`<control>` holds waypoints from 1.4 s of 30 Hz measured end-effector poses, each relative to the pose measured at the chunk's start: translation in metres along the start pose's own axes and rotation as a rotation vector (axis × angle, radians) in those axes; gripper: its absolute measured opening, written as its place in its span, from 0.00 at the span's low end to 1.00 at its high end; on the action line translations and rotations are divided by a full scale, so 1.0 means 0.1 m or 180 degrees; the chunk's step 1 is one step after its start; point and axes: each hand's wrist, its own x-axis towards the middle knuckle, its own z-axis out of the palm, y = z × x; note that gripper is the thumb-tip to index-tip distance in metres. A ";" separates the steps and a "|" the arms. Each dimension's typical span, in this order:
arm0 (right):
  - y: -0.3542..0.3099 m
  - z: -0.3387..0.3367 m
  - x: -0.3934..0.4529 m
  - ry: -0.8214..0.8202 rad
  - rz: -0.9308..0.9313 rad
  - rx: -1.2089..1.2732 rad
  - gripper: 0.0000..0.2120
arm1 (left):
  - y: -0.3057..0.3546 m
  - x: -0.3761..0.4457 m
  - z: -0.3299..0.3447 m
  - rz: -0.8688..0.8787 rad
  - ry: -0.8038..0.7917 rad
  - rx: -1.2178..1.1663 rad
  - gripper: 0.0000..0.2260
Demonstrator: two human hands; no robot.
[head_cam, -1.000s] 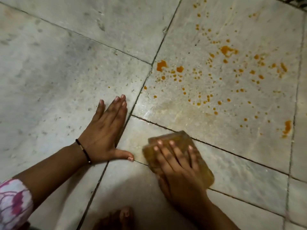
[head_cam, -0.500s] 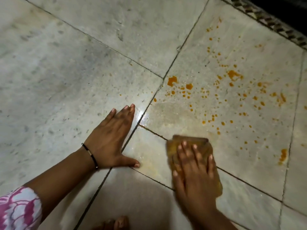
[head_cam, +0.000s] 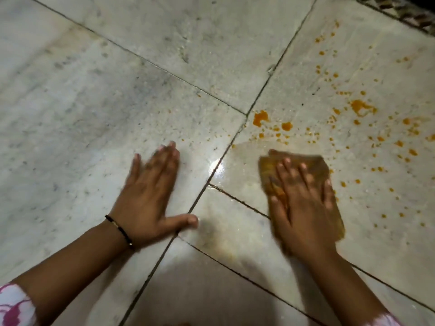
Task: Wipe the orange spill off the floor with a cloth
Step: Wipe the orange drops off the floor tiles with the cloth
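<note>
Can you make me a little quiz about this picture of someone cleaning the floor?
1. True or false: the left hand is holding the cloth.
2. Which hand presses the cloth on the floor? A) left B) right C) both
3. Fill in: the biggest orange spots left on the tiles lie ___ the cloth, farther from the person.

Key
1. False. The left hand lies flat on a bare tile, apart from the cloth.
2. B. The right hand lies on the cloth with its fingers straight.
3. Beyond. The orange spots spread past the cloth and off to its right.
</note>
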 end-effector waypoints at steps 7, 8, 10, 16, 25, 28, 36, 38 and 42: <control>-0.68 0.16 -0.73 -0.0310 -0.1150 -0.0026 0.31 | -0.51 -0.30 -0.04 -0.0820 0.0868 -0.1150 0.39; -0.88 0.20 -0.67 -0.0391 -0.1514 0.0059 0.31 | -0.51 -0.30 -0.02 -0.0844 0.1015 -0.1359 0.39; -1.30 0.27 -0.40 -0.0500 -0.2052 0.0148 0.29 | -0.51 -0.30 0.00 -0.0857 0.1237 -0.1559 0.38; -1.58 0.25 0.96 -0.0442 -0.1647 -0.0016 0.28 | -0.52 -0.27 0.03 -0.1025 0.1072 -0.1064 0.37; -0.17 -0.03 0.15 -0.0176 -0.0212 -0.0194 0.29 | -0.45 -0.19 0.09 -0.1176 0.0387 0.0137 0.40; -0.51 0.10 -0.24 -0.0164 -0.0439 -0.0137 0.27 | -0.39 -0.18 0.10 -0.1285 0.0420 0.0153 0.39; -1.05 0.16 0.76 -0.0250 -0.1061 0.0042 0.28 | -0.07 0.15 0.08 -0.1077 0.0752 -0.0250 0.36; -0.83 0.08 0.97 -0.0154 -0.0688 0.0085 0.28 | -0.18 0.28 0.04 -0.1187 0.0801 -0.0090 0.39; -0.56 0.05 0.70 0.0039 -0.0530 0.0054 0.26 | -0.33 0.38 0.06 -0.1348 0.0576 0.0122 0.40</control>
